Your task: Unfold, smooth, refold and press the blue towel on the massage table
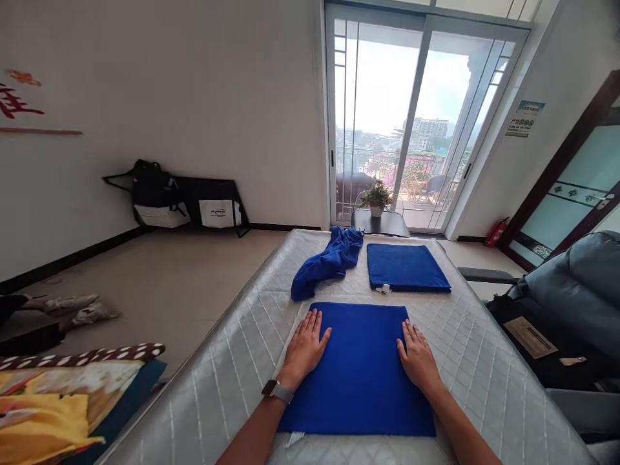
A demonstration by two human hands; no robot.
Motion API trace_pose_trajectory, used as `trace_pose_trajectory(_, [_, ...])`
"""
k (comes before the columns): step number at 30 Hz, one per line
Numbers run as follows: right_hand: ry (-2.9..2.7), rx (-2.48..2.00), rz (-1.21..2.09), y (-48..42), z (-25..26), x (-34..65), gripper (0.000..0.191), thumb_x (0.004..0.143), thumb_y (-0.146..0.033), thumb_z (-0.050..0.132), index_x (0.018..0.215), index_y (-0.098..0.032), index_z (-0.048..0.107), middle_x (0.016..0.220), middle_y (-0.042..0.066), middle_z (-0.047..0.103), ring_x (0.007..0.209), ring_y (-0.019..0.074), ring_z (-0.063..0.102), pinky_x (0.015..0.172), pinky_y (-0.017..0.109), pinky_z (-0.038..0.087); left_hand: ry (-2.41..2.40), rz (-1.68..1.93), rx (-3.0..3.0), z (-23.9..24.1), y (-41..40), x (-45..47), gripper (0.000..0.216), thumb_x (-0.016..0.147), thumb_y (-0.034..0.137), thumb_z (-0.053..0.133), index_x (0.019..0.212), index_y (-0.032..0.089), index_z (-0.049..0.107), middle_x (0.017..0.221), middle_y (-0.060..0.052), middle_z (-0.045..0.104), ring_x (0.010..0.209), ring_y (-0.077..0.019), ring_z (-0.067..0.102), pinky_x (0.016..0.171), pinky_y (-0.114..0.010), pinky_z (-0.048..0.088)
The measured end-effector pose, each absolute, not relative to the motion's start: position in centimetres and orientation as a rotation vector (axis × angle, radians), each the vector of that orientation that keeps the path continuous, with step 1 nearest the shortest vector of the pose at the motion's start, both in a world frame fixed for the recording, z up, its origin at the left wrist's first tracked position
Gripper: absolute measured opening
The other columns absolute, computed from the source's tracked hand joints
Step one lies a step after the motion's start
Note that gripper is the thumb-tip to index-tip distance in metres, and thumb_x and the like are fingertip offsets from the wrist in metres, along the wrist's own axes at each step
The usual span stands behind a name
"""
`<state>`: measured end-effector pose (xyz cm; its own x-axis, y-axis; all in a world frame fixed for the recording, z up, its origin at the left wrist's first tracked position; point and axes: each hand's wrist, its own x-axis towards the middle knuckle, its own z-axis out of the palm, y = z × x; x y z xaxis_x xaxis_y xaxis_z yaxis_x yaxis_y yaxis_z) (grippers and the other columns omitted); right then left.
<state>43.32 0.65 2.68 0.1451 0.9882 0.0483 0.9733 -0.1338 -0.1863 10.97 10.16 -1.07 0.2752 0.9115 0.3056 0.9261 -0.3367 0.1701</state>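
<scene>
A flat blue cushion cover (363, 381) lies squarely in front of me, a small white tag at its near left corner. Along its left edge rests my left hand (306, 343), palm down with fingers stretched out and a watch on the wrist. My right hand (415, 352) lies flat on the opposite edge, fingers extended. Beyond it, to the right, is a second flat blue cover (407, 266) with a white tag on its near edge. A crumpled blue cloth (329, 261) lies at the far left.
Everything blue lies on a silvery quilted mattress (232, 361). A chair with a potted plant (376, 197) stands behind its far end, before the glass door (378, 103). A dark armchair (581, 290) is at right; patterned bedding (48, 413) and another person's shoes (92, 311) are at left.
</scene>
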Motion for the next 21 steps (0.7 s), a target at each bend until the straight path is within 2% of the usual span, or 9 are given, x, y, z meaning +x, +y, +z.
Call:
trace_pose_trajectory(4, [-1.978,-2.274,0.205,0.1,3.8,43.1,0.066,0.102,-0.043,0.023,0.160,-0.012,0.024,0.166,0.005,0.023,0.154,0.0221,0.017,0.123,0.037,0.018,-1.817,-0.574,-2.474,-0.9,10.0,11.2,0.074,0.100,0.055,0.024,0.153,0.005,0.035,0.162,-0.019,0.036,0.151,-0.0280,0.032,0.123,-0.046,0.027])
trace_pose_trajectory(8, [-2.053,-2.295,0.285,-0.1,5.0,43.1,0.066,0.101,-0.048,0.022,0.160,-0.016,0.026,0.166,0.002,0.023,0.154,0.0232,0.016,0.123,0.040,0.020,-1.804,-0.613,-2.490,-0.8,10.0,11.2,0.072,0.100,0.054,0.027,0.153,0.007,0.037,0.161,-0.018,0.037,0.151,-0.0281,0.031,0.123,-0.046,0.027])
trace_pose_trajectory(14, [-2.093,-2.279,0.219,2.6,7.3,43.4,0.065,0.102,-0.048,0.022,0.159,-0.016,0.030,0.165,0.004,0.026,0.153,0.0235,0.018,0.123,0.043,0.018,-1.826,-0.610,-2.483,-0.6,10.0,11.2,0.072,0.100,0.055,0.028,0.154,0.009,0.037,0.161,-0.016,0.037,0.151,-0.0275,0.032,0.123,-0.046,0.028])
trace_pose_trajectory(21, [-1.924,-2.271,0.107,4.8,4.6,43.3,0.063,0.104,-0.043,0.022,0.159,-0.014,0.027,0.165,0.007,0.027,0.153,0.0220,0.018,0.124,0.041,0.014,-1.823,-0.520,-2.477,-0.6,10.0,11.3,0.072,0.100,0.055,0.026,0.153,0.007,0.038,0.162,-0.017,0.036,0.150,-0.0267,0.033,0.123,-0.045,0.026])
